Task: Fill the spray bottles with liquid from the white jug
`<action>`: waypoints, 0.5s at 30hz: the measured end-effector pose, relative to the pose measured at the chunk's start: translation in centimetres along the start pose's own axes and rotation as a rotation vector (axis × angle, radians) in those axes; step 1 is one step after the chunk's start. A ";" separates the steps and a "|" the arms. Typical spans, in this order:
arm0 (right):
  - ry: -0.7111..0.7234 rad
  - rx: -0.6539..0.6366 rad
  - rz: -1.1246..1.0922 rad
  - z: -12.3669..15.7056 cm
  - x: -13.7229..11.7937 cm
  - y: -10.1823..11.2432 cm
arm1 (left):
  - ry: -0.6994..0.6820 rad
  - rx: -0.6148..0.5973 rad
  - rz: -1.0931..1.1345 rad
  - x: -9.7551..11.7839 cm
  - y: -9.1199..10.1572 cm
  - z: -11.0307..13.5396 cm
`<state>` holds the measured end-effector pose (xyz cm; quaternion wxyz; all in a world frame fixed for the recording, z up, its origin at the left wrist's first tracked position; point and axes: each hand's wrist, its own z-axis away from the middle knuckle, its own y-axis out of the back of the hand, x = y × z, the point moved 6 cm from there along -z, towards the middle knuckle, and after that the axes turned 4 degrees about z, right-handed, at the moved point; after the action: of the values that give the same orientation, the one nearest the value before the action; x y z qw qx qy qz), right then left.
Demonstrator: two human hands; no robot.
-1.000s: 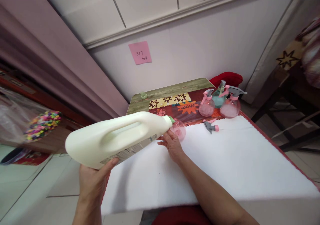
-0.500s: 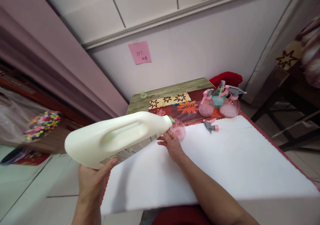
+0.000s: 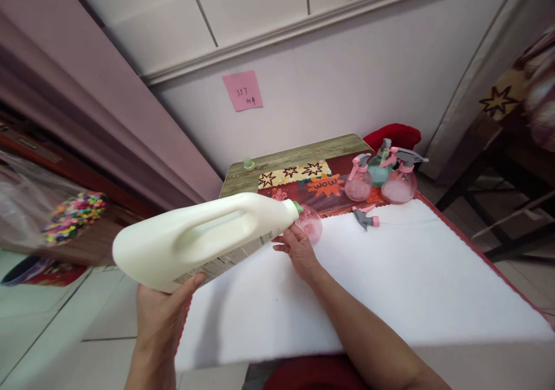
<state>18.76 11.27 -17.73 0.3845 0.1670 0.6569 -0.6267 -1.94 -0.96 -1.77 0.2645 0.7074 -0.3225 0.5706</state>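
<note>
A large cream detergent bottle (image 3: 156,240) with a side handle lies tilted nearly flat in the air, its green spout (image 3: 297,207) pointing right. My left hand (image 3: 167,303) is closed around its lower end from below, thumb on the label side. At the neck, the fingers of my right hand (image 3: 302,257) are bent against the underside, supporting it. The spout meets the top of a pink round spray bottle body (image 3: 312,228), which has no trigger head on and stands on the white cloth (image 3: 373,286). Part of that body is hidden behind the spout and my right hand.
A grey and pink trigger head (image 3: 366,219) with a thin tube lies on the cloth. Farther right stand two pink spray bottles (image 3: 358,185) and a teal one (image 3: 380,171). A small green cap (image 3: 248,164) sits at the table's back left, near the wall.
</note>
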 end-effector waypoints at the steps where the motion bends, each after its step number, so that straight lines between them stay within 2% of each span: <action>1: -0.001 0.000 0.000 0.0 0.0 0.0 | 0.003 -0.004 0.010 0.0 -0.1 0.0; 15: 0.004 0.000 -0.007 0.1 -0.1 -0.1 | -0.019 -0.019 0.039 0.8 -0.7 0.3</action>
<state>18.78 11.17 -17.61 0.3810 0.1659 0.6582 -0.6277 -1.09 -0.90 -1.02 0.2572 0.7038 -0.3442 0.5657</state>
